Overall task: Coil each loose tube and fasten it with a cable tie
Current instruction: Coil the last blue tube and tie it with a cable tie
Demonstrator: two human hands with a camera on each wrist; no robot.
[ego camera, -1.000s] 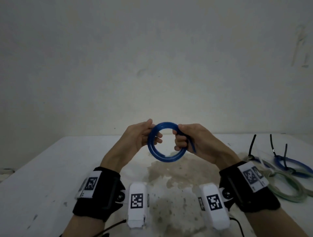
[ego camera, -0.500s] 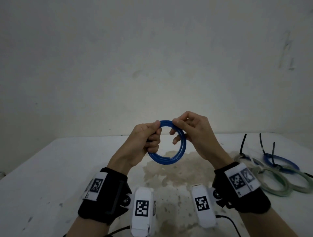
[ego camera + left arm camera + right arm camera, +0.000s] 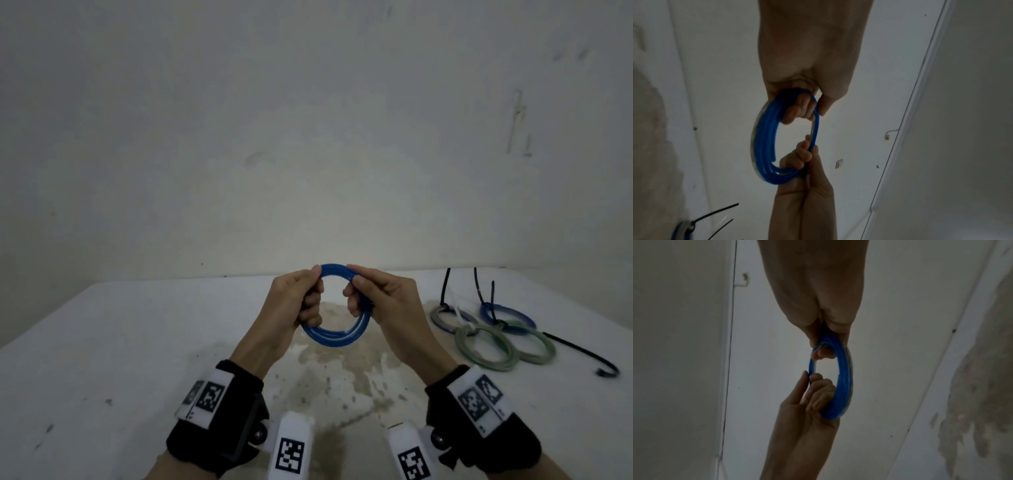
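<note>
Blue tube coil [image 3: 334, 334], several loops, held up in the air at lower centre of the head view, above the white table [image 3: 137, 342]. Left hand [image 3: 294, 308] grips the coil's left side, fingers curled through the ring, thumb on the top arc. Right hand [image 3: 383, 305] grips the right side, thumb and forefinger pinching the upper right arc, other fingers curled through the ring. No tie visible on this coil.

Left wrist view: coil [image 3: 764, 146] at centre frame, left hand [image 3: 809, 56] coming down from the top edge with fingers [image 3: 799, 110] wrapped round the upper arc, right hand [image 3: 807, 186] rising from the bottom edge and gripping the lower arc. One cut tube end shows inside the loops. Right wrist view: same coil [image 3: 844, 382] nearly edge-on at centre, right hand [image 3: 818, 296] at top, left hand [image 3: 807, 410] at bottom.

Right side of the head view, on the table: finished coils [image 3: 486, 342], grey-green and blue, overlapping each other, with black cable tie tails [image 3: 445, 286] sticking up. A loose black cable tie [image 3: 582, 349] lies just right of them, end hooked. Brown stained patch [image 3: 342, 394] on the table below the hands. Black wristbands with white marker tags [image 3: 209, 397] on both wrists.
</note>
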